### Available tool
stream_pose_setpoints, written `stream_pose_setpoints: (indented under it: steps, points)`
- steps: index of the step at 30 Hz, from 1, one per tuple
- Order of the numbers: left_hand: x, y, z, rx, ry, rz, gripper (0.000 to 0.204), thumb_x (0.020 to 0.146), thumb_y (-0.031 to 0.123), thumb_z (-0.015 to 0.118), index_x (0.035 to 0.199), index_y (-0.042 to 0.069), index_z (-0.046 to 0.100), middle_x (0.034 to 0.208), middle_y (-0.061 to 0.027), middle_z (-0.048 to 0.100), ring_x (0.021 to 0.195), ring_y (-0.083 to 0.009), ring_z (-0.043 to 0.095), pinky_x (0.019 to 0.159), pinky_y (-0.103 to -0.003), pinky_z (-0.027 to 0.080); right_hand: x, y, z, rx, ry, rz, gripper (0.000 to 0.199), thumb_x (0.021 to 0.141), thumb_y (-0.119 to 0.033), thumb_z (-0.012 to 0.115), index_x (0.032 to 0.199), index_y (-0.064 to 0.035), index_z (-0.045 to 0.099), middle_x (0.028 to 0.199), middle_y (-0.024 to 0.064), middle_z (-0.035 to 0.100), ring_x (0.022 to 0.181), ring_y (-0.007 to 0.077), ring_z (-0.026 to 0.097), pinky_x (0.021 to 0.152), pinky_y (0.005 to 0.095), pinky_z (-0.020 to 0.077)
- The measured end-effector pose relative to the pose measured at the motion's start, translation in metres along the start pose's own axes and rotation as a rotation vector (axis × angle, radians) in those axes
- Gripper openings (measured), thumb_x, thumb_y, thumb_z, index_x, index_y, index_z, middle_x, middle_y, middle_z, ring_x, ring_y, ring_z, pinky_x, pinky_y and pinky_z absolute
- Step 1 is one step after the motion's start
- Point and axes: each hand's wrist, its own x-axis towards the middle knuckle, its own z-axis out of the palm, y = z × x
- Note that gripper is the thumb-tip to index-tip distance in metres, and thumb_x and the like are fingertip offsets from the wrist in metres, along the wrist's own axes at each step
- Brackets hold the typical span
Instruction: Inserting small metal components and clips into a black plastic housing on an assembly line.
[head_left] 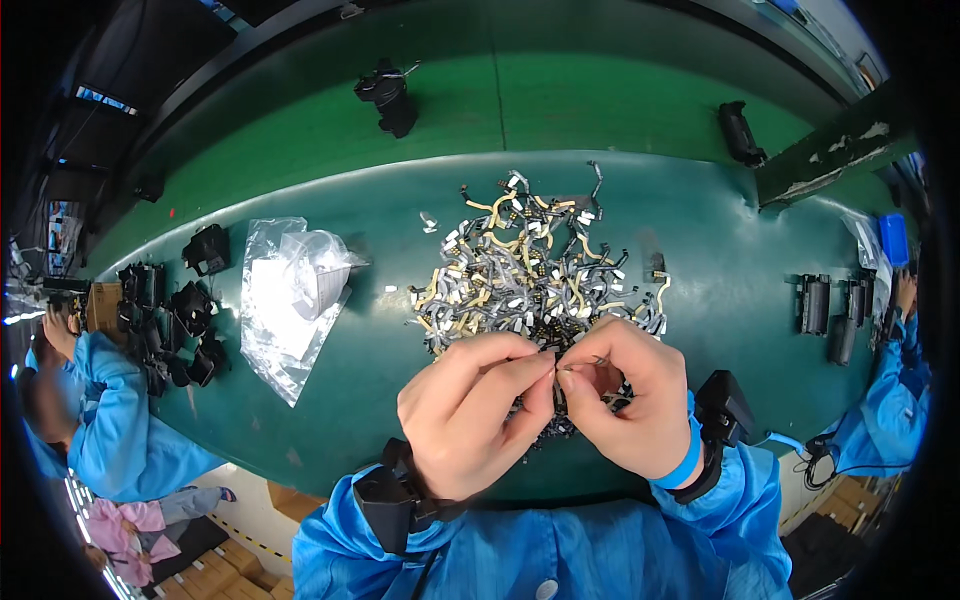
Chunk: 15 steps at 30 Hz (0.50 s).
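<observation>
My left hand (480,410) and my right hand (632,400) meet fingertip to fingertip above the near edge of a heap of short cables (530,265). Both are closed in a pinch. Between the right thumb and fingers shows a bit of a thin dark piece (598,361), which looks like one of the short cables; most of it is hidden. What the left fingertips grip is too small to make out. The heaped cables are grey, black and yellowish, with white and black connector ends, on the green table (400,350).
Left of the heap lies a clear plastic bag (297,300), with black moulded parts (190,310) beyond it. More black parts (815,304) lie at the right. A green post (830,150) rises at the far right. Co-workers in blue sleeves (130,420) sit on both sides.
</observation>
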Motion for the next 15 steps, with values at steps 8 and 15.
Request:
stream_pose_setpoints:
  steps: [8,15]
  points:
    - [0.011,-0.010,-0.030,0.273,0.303,0.015,0.023,0.066,-0.007,0.072,0.085,0.005,0.067,0.094,-0.0105,0.065,0.083,-0.0242,0.065,0.072,-0.032,0.052,-0.003,0.004,0.000,0.027,0.070,-0.001,0.008,0.079,0.004,0.063,0.084,-0.0018,0.060,0.071,0.0025,0.058,0.059,0.0064,0.052,0.053,0.0225,0.0416]
    - [0.012,-0.055,-0.074,0.620,0.611,-0.228,0.009,0.075,0.005,0.071,0.083,0.008,0.069,0.106,-0.0065,0.062,0.099,-0.0256,0.053,0.085,-0.035,0.042,-0.004,0.014,0.004,0.089,0.088,0.082,0.008,0.081,0.003,0.062,0.084,-0.0025,0.057,0.070,0.0005,0.055,0.059,0.0049,0.047,0.054,0.0210,0.0388]
